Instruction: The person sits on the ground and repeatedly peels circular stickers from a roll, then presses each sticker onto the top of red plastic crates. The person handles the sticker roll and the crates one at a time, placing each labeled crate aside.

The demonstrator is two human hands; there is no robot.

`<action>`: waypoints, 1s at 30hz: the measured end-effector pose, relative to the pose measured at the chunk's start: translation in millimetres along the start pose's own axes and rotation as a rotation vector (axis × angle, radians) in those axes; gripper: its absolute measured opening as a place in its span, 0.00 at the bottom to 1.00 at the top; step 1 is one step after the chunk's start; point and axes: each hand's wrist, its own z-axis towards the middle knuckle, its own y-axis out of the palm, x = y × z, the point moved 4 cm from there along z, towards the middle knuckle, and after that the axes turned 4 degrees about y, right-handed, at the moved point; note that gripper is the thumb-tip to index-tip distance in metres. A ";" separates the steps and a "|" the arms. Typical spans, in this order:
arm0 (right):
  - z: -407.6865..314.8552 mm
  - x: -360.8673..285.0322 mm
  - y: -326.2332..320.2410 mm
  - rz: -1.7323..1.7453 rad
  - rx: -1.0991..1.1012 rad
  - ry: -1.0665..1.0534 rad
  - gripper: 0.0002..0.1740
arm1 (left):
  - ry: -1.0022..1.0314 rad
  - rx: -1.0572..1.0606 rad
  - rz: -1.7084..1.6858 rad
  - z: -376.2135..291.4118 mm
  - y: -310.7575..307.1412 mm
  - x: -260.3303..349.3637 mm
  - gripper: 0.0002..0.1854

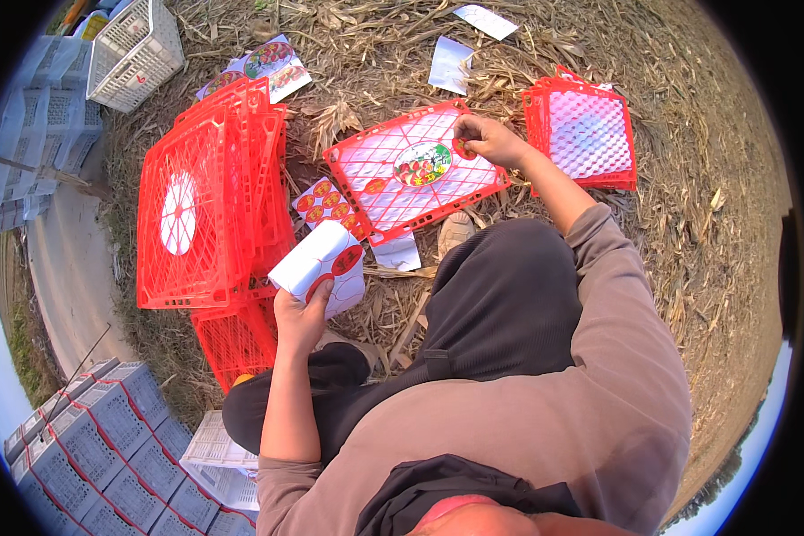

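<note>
A curled sheet of oval stickers [318, 258], white with a few red ovals left on it, is gripped by my left hand [299, 318], thumb on its face. In front of me lies a red plastic lattice crate lid [435, 218] with white dimpled lining under its bars. A large oval fruit label [422, 164] sits at its middle, with a small red-and-gold sticker [375, 185] to the left. Near the right end, my right hand [492, 141] pinches another small red-and-gold sticker [464, 149] at the lid's surface; whether it is stuck down I cannot tell.
Stacked red lids [181, 281] stand left, and a lower stack [579, 137] lies right. A sticker sheet [321, 201], label sheets [268, 67] and loose papers [450, 65] rest on straw. White crates [137, 57] stand upper left, with stacked crates [100, 442] lower left.
</note>
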 end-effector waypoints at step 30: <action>53.5 146.0 -31.2 -0.981 0.595 0.207 0.19 | -0.350 -0.047 0.132 15.7 27.6 -50.5 0.17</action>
